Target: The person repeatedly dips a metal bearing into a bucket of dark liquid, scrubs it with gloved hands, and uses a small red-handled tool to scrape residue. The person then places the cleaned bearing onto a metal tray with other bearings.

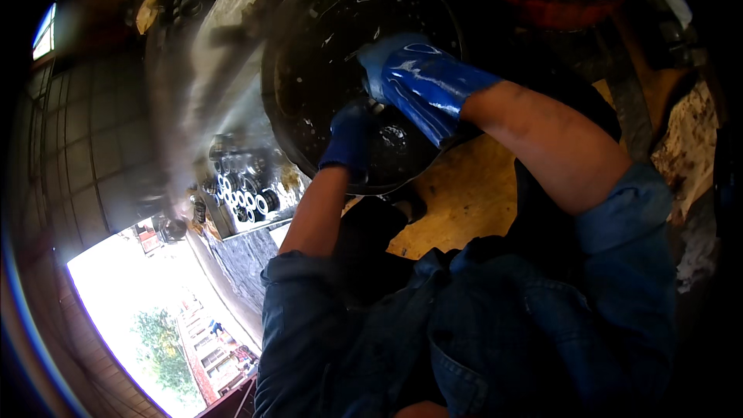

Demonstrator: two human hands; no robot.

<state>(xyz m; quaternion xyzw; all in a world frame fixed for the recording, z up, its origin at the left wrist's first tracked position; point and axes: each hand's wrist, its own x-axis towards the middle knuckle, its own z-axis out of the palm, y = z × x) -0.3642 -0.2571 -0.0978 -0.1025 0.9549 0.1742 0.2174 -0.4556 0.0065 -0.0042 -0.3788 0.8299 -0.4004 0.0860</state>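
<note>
Both my hands, in blue rubber gloves, reach down into a round dark tub [272,112] of dark, glossy liquid with pale flecks on it. My right hand [379,66] is in the middle of the tub, its wide shiny cuff standing loose around the wrist. My left hand [351,130] is nearer the left rim, a little below the right one. A small pale piece [377,108] shows between the two hands; what it is I cannot make out. The fingers of both hands are hidden by the gloves, the shade and the liquid.
Several metal rings [246,195] lie grouped on a surface to the left. Beyond the tub at the upper right is a large red-rimmed vessel [565,11]. A yellowish board [472,193] lies below the tub. A bright doorway [147,310] opens at the lower left.
</note>
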